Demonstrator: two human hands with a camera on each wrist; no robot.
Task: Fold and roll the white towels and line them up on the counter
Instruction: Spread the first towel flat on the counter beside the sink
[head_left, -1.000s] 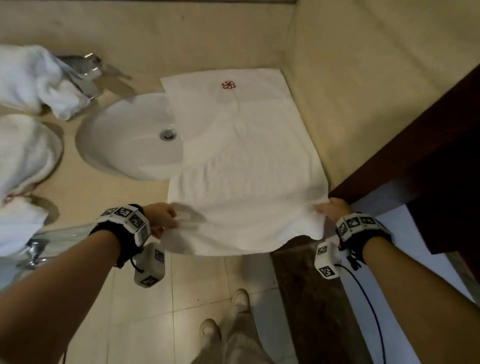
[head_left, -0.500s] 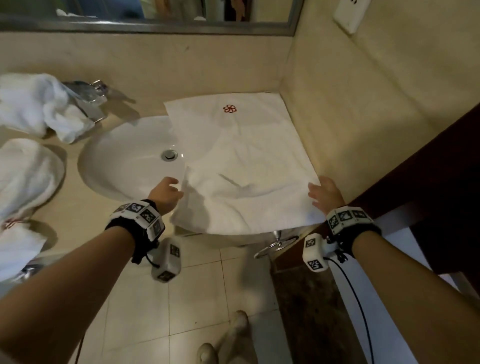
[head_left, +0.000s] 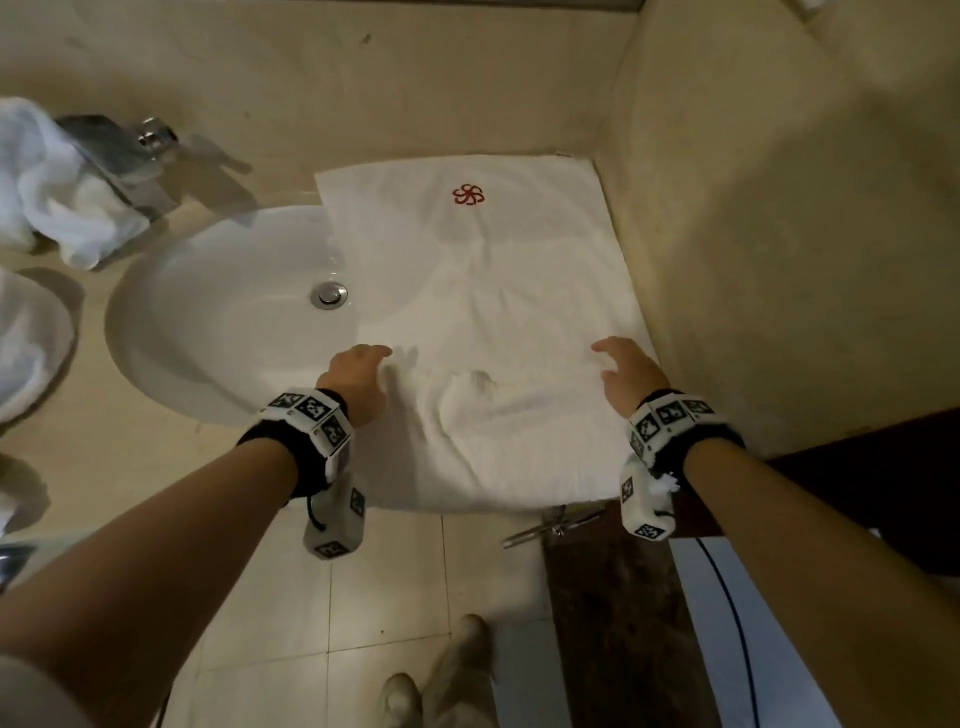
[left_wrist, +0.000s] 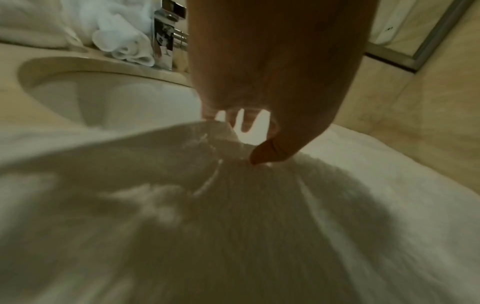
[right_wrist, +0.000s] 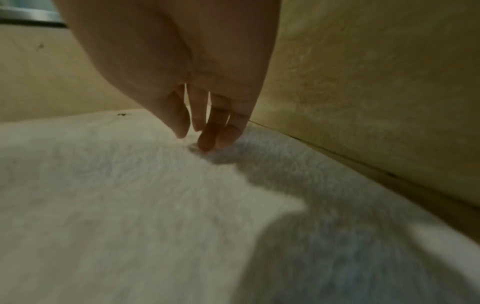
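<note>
A white towel (head_left: 483, 291) with a red logo lies flat on the beige counter (head_left: 93, 447), its left side over the sink (head_left: 218, 312) and its right side along the wall. Its near part is doubled over, with a wrinkle in the middle. My left hand (head_left: 363, 369) hovers at the towel's left edge with loose fingers; in the left wrist view the thumb of this hand (left_wrist: 249, 131) touches the towel (left_wrist: 259, 226). My right hand (head_left: 615, 364) is at the right edge. Its straight fingertips (right_wrist: 207, 142) touch the towel (right_wrist: 130, 195).
A crumpled white towel (head_left: 57, 197) lies beside the chrome faucet (head_left: 130, 156) at the back left, with another white towel (head_left: 26, 338) below it. The beige side wall (head_left: 779, 260) bounds the counter on the right. A dark wooden frame (head_left: 857, 467) stands near my right wrist.
Both hands carried the towel's near edge away from me and laid it over the towel. The hanging part is now folded onto the counter, and the fingers have let go.
</note>
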